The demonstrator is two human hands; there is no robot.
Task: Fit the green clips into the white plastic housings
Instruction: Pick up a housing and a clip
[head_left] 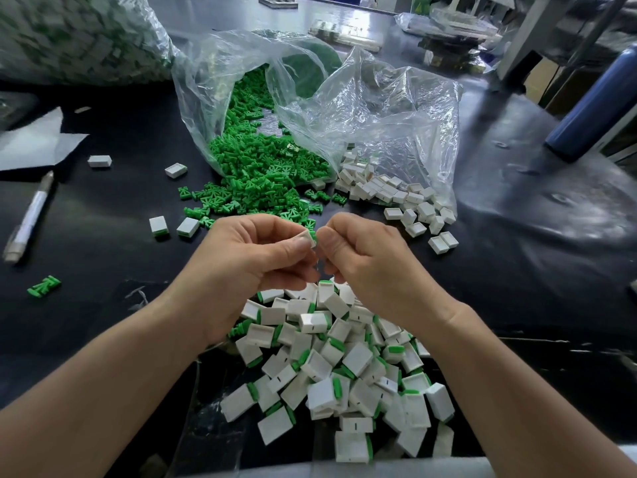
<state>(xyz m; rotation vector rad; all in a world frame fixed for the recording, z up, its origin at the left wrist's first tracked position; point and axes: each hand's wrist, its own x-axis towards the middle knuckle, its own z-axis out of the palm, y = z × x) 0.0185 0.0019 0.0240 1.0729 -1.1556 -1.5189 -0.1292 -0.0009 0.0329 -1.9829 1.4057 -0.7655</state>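
Note:
My left hand [251, 257] pinches a small white housing [307, 238] between thumb and fingers above the table. My right hand [365, 260] meets it from the right, fingers curled, pinching a green clip [313, 233] at the housing's edge; most of the clip is hidden. Loose green clips [262, 174] spill from a clear plastic bag [213, 84] ahead. Empty white housings [396, 198] lie at the mouth of a second clear bag [396, 108] to the right. Below my hands is a heap of white housings with green clips fitted [344, 367].
A pen [29, 219] and a white sheet [34, 139] lie at the left on the black table [103, 263]. A few stray housings [175, 170] and one green clip [44, 286] are scattered left. A blue bottle [593, 108] stands at the right. A large filled bag [76, 36] sits back left.

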